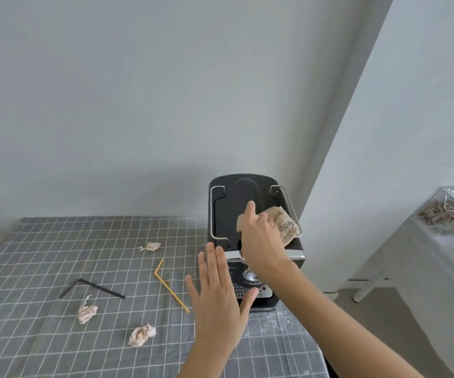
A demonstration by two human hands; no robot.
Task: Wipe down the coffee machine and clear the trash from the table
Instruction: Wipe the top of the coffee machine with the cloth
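A black coffee machine (228, 203) with chrome rails stands at the table's right edge. My right hand (260, 236) presses a beige cloth (284, 223) onto the machine's top, fingers bent over it. My left hand (217, 293) is flat with straight fingers against the machine's left side. Trash lies on the grey checked tablecloth (29, 241): three crumpled paper wads (151, 246) (86, 312) (141, 334), a yellow bent straw (167, 282) and a black bent straw (92, 288).
A grey wall rises right behind the table. To the right, past a gap of floor, stands a white side table (400, 257) carrying a clear box (449, 211) with small items inside.
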